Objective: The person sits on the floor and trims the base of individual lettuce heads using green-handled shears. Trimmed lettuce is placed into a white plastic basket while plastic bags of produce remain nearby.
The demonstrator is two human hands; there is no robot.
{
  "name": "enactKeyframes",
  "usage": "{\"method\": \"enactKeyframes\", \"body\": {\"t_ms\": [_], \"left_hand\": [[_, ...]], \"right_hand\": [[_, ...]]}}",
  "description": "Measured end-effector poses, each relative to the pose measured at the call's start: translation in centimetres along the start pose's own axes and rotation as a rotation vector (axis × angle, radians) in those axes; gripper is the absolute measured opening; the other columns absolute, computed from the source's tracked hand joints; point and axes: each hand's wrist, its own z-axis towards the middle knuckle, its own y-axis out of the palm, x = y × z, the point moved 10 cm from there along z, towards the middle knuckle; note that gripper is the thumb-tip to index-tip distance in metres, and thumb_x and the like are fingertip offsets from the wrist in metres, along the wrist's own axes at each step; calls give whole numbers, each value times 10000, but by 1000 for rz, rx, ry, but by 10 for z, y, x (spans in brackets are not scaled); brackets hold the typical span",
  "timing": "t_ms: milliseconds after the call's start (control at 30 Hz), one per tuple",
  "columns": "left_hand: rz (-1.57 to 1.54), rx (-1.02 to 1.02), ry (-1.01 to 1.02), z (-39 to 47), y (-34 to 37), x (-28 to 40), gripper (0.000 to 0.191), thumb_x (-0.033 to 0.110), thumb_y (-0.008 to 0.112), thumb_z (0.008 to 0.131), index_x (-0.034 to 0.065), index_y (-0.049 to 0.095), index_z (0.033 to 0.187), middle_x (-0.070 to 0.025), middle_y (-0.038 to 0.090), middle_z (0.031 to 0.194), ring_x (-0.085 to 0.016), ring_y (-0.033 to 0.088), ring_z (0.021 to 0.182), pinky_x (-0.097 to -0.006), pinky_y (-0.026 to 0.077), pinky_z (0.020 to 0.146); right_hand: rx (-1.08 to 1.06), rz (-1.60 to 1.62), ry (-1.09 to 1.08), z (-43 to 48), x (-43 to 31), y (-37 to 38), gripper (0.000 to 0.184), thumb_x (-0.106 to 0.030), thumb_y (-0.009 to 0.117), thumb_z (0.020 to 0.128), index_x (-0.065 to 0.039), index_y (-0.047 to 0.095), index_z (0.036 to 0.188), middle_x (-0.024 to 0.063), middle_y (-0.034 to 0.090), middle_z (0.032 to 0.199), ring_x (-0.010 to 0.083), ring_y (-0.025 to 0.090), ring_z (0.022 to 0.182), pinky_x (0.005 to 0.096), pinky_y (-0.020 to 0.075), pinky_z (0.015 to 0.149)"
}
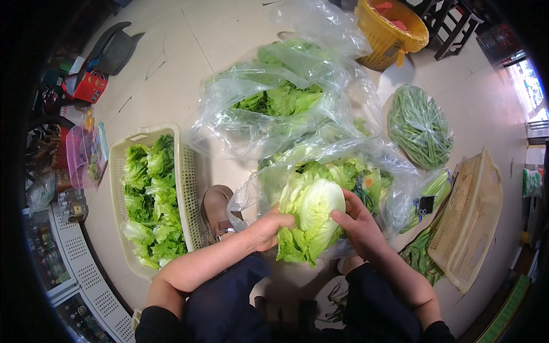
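Between my two hands is a head of leafy lettuce (317,210), its pale rib side turned up and its frilly green leaves pointing down and left. My left hand (270,229) grips the leaves on the left side. At the upper right, my right hand (356,218) holds the pale base end between thumb and fingers. Beneath the lettuce lies an open clear plastic bag (399,193) with loose leaves in it. Scissors (364,197) rest on those leaves, just beyond my right hand, partly hidden.
On the left, a cream plastic crate (188,180) holds rows of lettuce. Another clear bag of greens (287,103) lies ahead. To the right are bagged green beans (420,128), bundled green stalks (433,188) and a tilted crate (467,227). A yellow basket (381,47) stands farther back.
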Motion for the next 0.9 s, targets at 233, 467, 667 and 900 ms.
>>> {"method": "enactKeyframes", "body": {"t_ms": [233,467,667,900], "left_hand": [[-37,-18,-43,-6,-9,0,695,-22,491,707,14,389,1394,-137,577,1233,-275,607,1098,-416,509,948],[8,107,30,-4,-10,7,739,-14,506,740,46,310,1450,-127,546,1265,-247,581,1105,-374,495,930],[340,217,233,-9,0,21,840,-29,532,765,92,170,1513,-109,487,1305,-199,507,1155,-296,425,954],[83,245,176,-10,-22,26,805,-32,508,740,77,232,1489,-106,521,1277,-205,551,1089,-315,473,897]], "right_hand": [[-26,158,43,0,3,-5,488,-145,520,987,-23,381,1438,88,538,1327,164,513,1189,298,399,1007],[12,-17,-9,9,4,-14,504,-191,465,1016,-28,326,1472,112,470,1401,170,457,1248,302,359,1048],[189,-600,-289,4,-8,-16,739,-206,648,912,-46,226,1498,127,421,1385,210,421,1264,349,339,1069],[133,46,-136,7,-6,-36,706,-216,665,847,-31,322,1435,147,503,1308,284,501,1193,398,367,1052]]}}
